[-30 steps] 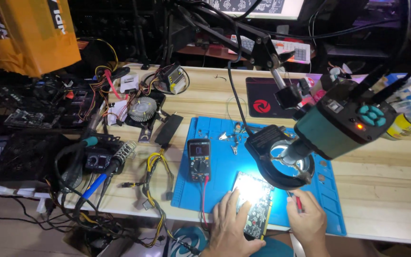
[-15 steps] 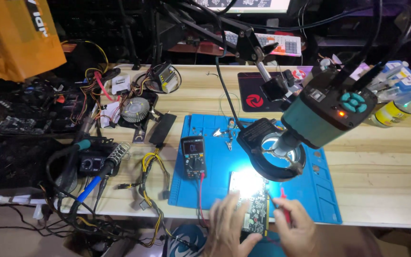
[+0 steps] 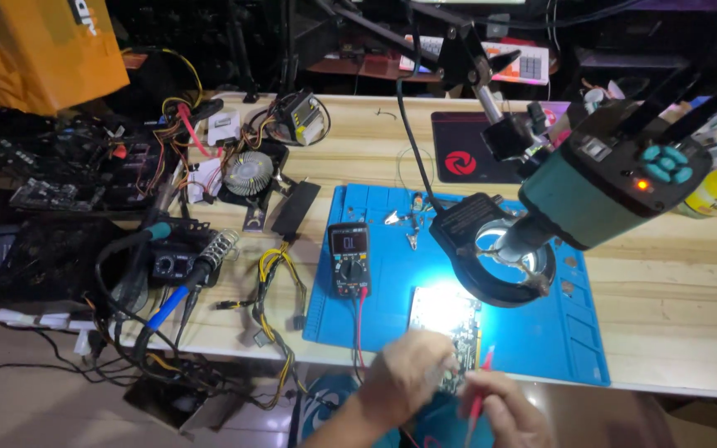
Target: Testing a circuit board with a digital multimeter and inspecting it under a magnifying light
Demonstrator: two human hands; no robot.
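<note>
Since the earlier frames both hands have slid toward the near edge of the blue work mat (image 3: 533, 332). The left hand (image 3: 408, 375) now covers the circuit board's (image 3: 443, 314) near end, fingers curled on it. The right hand (image 3: 504, 406) pinches a red probe (image 3: 481, 383) beside the board, its tip apparently at the board's edge; the multimeter (image 3: 348, 259), left of the board, is lit, so probing seems under way and unfinished.

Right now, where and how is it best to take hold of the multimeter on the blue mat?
Probably grip the multimeter by its two long side edges near the middle, coming from above. It lies flat, screen up, on the blue mat, and its leads leave the bottom end, so that end is best avoided.
</note>
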